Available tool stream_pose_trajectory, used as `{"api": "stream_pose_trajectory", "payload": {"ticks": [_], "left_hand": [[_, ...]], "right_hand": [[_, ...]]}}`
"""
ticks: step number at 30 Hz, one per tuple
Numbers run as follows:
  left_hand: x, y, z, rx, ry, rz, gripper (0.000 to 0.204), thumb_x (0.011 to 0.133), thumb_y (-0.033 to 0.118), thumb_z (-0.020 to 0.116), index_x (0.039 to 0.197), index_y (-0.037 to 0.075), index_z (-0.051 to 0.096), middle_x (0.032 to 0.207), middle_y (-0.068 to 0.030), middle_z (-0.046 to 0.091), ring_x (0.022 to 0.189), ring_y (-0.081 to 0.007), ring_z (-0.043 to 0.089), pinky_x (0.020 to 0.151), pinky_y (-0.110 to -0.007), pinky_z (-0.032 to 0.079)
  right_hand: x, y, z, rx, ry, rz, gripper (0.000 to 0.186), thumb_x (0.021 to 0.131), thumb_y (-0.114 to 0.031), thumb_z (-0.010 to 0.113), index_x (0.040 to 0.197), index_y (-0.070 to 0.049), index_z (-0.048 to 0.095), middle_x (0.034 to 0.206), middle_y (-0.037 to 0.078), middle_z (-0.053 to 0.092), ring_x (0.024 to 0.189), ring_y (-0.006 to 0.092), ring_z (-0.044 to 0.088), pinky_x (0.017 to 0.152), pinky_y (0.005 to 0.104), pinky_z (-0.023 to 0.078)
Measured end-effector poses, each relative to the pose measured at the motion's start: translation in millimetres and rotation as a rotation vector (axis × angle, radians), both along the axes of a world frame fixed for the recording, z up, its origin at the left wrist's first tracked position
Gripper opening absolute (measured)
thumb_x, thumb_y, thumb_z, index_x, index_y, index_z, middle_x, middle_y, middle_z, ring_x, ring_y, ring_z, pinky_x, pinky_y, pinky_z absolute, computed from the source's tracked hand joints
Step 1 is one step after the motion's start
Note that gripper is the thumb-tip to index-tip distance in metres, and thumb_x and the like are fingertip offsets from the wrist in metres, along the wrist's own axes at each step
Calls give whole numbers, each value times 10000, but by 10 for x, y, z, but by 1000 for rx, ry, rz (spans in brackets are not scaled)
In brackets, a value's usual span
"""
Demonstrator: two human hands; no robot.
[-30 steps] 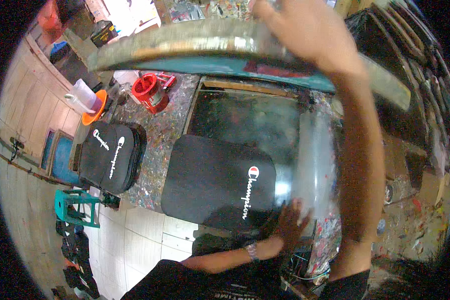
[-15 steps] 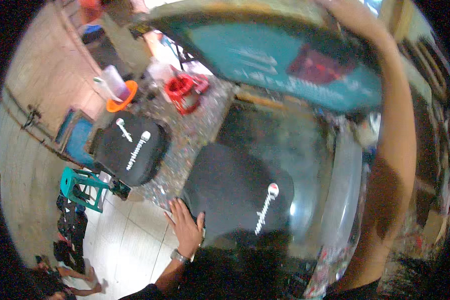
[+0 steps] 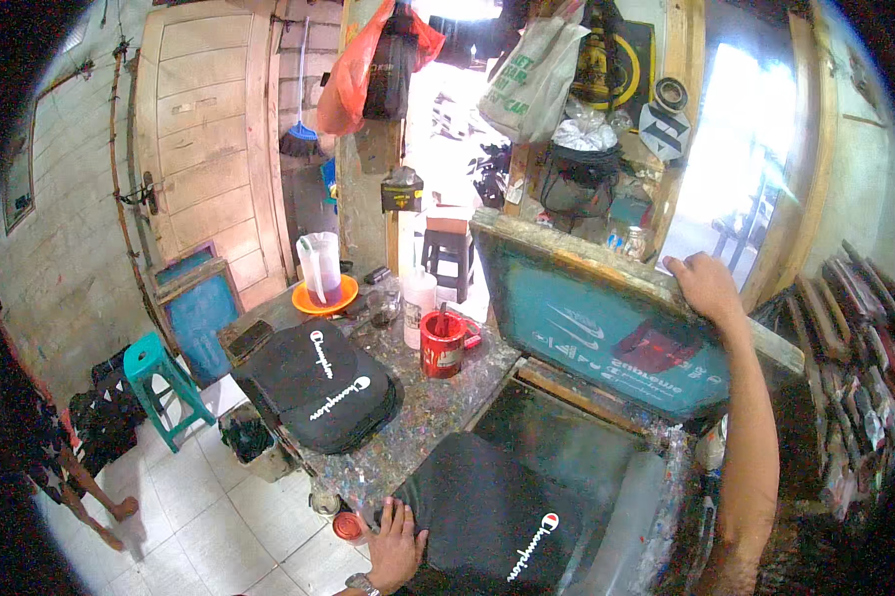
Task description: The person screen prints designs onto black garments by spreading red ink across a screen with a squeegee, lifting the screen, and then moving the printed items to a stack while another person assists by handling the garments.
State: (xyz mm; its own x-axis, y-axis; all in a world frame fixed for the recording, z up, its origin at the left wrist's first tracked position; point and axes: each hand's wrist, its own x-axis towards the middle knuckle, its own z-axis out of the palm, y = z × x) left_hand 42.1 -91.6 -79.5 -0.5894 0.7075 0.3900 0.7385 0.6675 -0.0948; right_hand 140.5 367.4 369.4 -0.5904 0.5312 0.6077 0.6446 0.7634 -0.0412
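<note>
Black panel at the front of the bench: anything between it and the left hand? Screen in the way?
Nothing visible: the left hand has its fingers at the left edge of the black panel. The framed screen is tilted up beyond it, the right hand on its top edge, so not between them.

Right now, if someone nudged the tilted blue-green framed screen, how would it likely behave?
The framed screen would probably move as one stiff piece, since a thick bar runs along its upper edge. It may feel fairly heavy there, given that thickness. It could tip readily if unsupported, as it stands tilted with the right hand at that edge.
</note>
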Motion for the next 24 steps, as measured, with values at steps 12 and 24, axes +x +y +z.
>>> {"api": "stream_pose_trajectory", "payload": {"ticks": [12, 24], "left_hand": [[-95, 65, 166, 402, -175, 245, 509, 835, 267, 783, 1221, 3, 582, 1274, -171, 553, 1229, -401, 459, 1036, -608, 295], [-1405, -255, 581, 254, -152, 17, 260, 988, 159, 612, 1189, 1, 658, 1136, -244, 671, 1052, -420, 611, 925, -482, 454]], "right_hand": [[71, 150, -125, 28, 17, 18, 684, 967, -539, 497, 822, 94, 711, 864, 359, 664, 893, 516, 669, 864, 566, 515], [84, -390, 50, -132, 76, 11, 580, 951, -431, 543, 1048, 122, 689, 999, 332, 702, 995, 417, 691, 909, 476, 507]]}}
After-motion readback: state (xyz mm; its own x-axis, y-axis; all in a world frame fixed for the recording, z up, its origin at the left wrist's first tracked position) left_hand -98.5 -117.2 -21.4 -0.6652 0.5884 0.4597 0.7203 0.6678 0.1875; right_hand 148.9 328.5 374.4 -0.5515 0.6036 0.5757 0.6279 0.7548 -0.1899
